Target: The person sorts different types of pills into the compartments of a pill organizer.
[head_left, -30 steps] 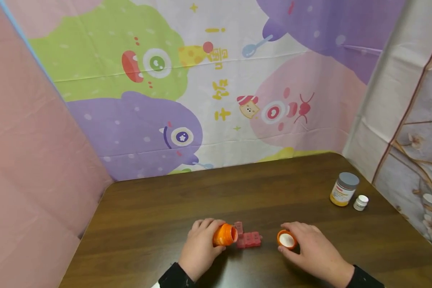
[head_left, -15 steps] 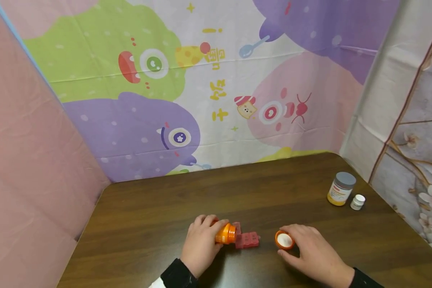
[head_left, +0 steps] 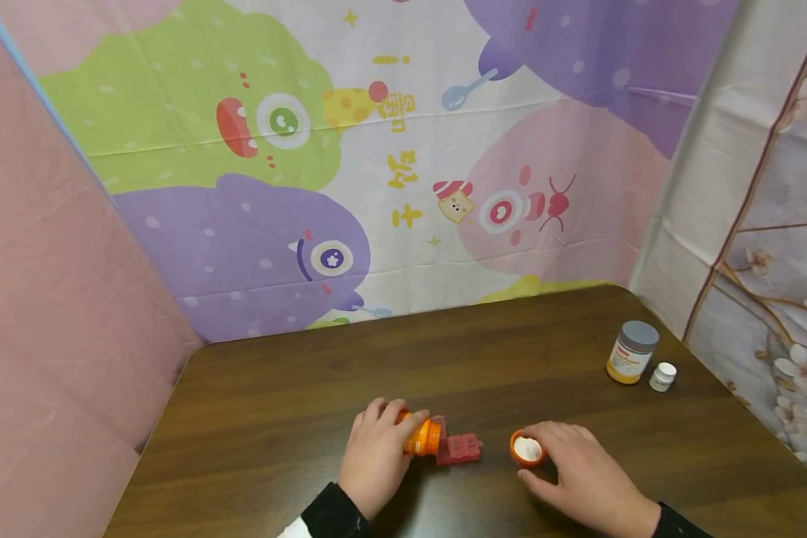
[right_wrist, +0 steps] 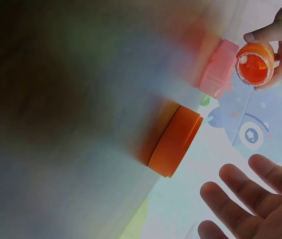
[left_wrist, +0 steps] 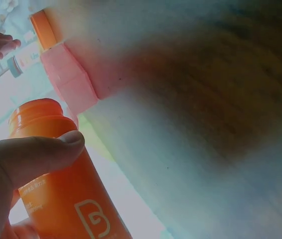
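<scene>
My left hand [head_left: 379, 456] grips an orange bottle [head_left: 420, 436], tilted on its side with its uncapped mouth toward the right. That mouth overlaps the left part of a translucent red pill box [head_left: 460, 449] on the table. In the right wrist view a small white pill [right_wrist: 243, 59] shows just inside the bottle's opening. The orange cap [head_left: 527, 450] lies on the table with its white inside up. Beside it rests my right hand [head_left: 581, 472]; the right wrist view shows its fingers [right_wrist: 248, 194] spread and apart from the cap [right_wrist: 175, 142].
A grey-lidded jar [head_left: 633, 353] and a small white bottle [head_left: 663, 377] stand at the back right of the brown table [head_left: 350, 366]. A cartoon-print curtain [head_left: 403, 276] hangs behind the far edge, with a pink cloth [head_left: 74, 299] on the left.
The bottle's mouth has turned from facing the head camera to pointing right, closer over the pill box. My right hand has stayed by the cap. The head view has shifted slightly right.
</scene>
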Demonstrator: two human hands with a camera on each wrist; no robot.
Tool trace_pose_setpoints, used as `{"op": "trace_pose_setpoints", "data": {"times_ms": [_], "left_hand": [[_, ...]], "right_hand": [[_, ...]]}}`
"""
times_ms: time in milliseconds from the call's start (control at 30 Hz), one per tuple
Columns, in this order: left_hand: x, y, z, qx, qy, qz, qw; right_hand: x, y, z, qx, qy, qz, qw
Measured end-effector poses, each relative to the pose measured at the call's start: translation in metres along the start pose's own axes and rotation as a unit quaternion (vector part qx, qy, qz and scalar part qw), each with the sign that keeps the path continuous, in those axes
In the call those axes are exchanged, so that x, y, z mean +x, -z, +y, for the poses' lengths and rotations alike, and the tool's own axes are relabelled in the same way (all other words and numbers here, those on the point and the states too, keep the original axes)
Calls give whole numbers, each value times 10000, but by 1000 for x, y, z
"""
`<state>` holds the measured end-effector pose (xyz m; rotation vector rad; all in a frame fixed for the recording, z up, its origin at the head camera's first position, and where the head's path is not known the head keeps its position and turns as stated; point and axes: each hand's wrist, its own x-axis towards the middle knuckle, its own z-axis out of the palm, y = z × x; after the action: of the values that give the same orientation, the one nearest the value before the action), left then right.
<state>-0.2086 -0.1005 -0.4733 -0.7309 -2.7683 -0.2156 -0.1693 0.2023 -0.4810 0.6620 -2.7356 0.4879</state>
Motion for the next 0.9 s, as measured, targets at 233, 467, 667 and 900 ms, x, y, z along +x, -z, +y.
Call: {"op": "trace_pose_setpoints", "data": {"times_ms": [233,467,667,900], "left_hand": [[2,0,2,153,-41,59,9999],[2,-2,3,336,-127,223,9991],[3,-2,4,433,-222,256,9985],[3,-2,5,506,-311,211,9980]], "right_hand": [[-1,-1,1,5,44,15,10000],[-2,0,1,23,-45,-99,9999],[-2,1,1,32,-147,-224,9996],[-3,1,1,24,-187,-268,9995]]}}
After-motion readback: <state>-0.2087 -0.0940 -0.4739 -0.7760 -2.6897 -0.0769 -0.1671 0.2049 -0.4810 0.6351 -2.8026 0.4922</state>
